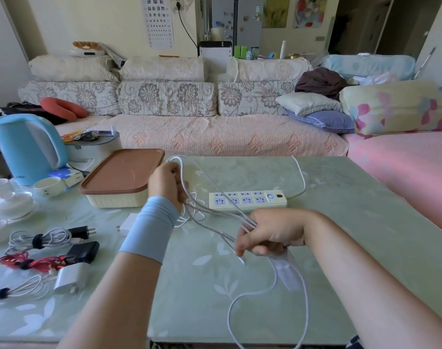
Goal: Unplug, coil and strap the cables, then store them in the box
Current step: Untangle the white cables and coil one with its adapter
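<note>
A white cable [209,212] is stretched in several loops between both hands above the table. My left hand [165,183], with a blue wristband, grips one end of the loops. My right hand [270,233] grips the other end, and the cable's loose tail [242,306] hangs down toward the table's near edge. Behind the hands lies a cream power strip [247,200] with nothing plugged in. The storage box [119,178], cream with a brown lid on, stands at the left of the strip. A white charger [128,224] lies beside my left wrist.
At the left lie three strapped cable bundles: white [38,240], red [31,261] and white [15,290], with black [82,251] and white [71,278] chargers. A blue kettle [26,147], a cup [48,186] and glass dishes [8,205] stand at the far left. A sofa runs behind the table.
</note>
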A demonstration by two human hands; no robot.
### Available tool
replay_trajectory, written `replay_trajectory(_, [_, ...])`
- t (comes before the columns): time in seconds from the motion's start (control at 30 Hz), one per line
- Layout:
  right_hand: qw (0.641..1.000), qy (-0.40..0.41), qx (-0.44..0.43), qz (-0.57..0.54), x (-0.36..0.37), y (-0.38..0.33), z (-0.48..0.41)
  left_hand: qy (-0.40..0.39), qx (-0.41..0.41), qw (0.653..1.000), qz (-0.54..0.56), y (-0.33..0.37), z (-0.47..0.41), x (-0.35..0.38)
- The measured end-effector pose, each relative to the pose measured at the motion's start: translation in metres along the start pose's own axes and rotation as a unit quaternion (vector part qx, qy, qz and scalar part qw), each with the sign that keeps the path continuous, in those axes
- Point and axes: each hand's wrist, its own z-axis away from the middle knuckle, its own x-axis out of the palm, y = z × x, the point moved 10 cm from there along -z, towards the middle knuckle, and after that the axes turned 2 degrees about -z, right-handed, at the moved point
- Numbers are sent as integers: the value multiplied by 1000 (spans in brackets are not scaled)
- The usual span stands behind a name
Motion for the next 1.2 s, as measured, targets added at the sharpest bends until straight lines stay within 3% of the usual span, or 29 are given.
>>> replay_trajectory(0.07, [999, 46, -23, -3, -15, -2, 1, -10, -4, 1000, 8, 11, -6, -13])
replay_trajectory(0.17, [990, 127, -52, -24, -32, -8, -5, -53, -87, 993, 66, -8, -6, -13])
replay_trajectory(0.27, [989, 113, -52, -82, -24, -13, -14, -77, -149, 981, 93, -32, -1, 0])
replay_trajectory(0.37, [980, 83, -83, -162, -24, -15, -18, -96, -168, 981, 19, -34, 0, 2])
replay_trajectory(0.5, [960, 105, -114, -232, -43, -8, -10, -154, -189, 961, -130, -29, 8, -1])
replay_trajectory(0.67, [963, 37, -76, -257, -33, 6, -8, -167, -170, 951, -197, -19, 10, -13])
replay_trajectory(0.83, [969, 62, -29, -237, -32, 4, -13, -155, -126, 966, -165, -18, 12, 3])
replay_trajectory(0.93, [962, 100, -74, -245, -34, -20, -16, -126, -87, 981, -123, -20, 18, 22])
replay_trajectory(1.07, [968, 183, -128, -115, -23, -44, -20, -80, -59, 995, -25, -29, 27, 43])
replay_trajectory(1.2, [977, 182, -101, -41, -12, -44, -20, -68, -71, 995, -10, -31, 26, 41])
